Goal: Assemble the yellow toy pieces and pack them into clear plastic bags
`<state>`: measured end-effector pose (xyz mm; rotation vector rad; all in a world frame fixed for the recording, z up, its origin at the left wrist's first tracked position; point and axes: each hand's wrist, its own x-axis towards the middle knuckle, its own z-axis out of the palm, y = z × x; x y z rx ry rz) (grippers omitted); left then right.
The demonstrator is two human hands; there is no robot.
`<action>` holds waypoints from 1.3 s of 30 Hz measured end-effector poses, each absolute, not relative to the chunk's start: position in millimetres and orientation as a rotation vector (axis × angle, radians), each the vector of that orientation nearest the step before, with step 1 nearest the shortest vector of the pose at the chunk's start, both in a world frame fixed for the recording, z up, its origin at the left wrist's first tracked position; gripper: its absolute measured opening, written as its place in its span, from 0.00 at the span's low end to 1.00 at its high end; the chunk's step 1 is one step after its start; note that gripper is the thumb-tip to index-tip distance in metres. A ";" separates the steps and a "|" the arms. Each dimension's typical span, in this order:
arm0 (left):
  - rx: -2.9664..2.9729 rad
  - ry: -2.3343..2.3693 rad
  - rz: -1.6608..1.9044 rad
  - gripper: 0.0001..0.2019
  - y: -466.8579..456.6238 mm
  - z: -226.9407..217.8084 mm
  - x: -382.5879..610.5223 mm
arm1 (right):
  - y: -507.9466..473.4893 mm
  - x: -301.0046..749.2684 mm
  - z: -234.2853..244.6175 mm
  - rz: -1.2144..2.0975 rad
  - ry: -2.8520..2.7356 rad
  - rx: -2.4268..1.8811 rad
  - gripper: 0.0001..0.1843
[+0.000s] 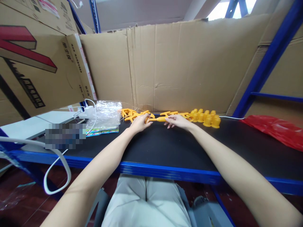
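A long yellow plastic piece point(155, 119) lies level between my hands, thin in the middle and thicker toward its right end. My left hand point(140, 123) is closed around its rounded left end. With fingertips at the thicker end, my right hand point(178, 121) pinches the same piece; part of the grip is hidden. Behind my left hand lies a loose heap of yellow branched plastic pieces point(127, 114). More such pieces point(172, 113) lie behind my right hand. Several yellow cup-like pieces point(207, 118) stand in a cluster to its right.
Clear plastic bags point(106, 115) lie on the black tabletop point(163, 145) at left, beside a white power adapter point(88, 112) with cables. A red plastic bag point(272, 127) is at right. Cardboard point(189, 66) walls the back; a large box point(40, 63) rises at left. Blue edging point(165, 170) borders the front.
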<state>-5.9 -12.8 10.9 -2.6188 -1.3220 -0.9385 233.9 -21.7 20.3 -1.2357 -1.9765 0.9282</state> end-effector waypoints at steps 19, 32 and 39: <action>-2.608 -1.306 -0.947 0.16 -14.1 12.4 -5.7 | -19.4 238.5 20.0 1.076 -1.937 -1.176 0.20; -2.606 -1.350 -0.939 0.16 -16.2 14.9 -6.0 | -22.6 231.7 19.7 1.148 -1.824 -1.238 0.25; -2.584 -1.362 -0.947 0.17 -15.4 14.3 -5.2 | -19.1 240.8 18.0 1.134 -1.875 -1.151 0.26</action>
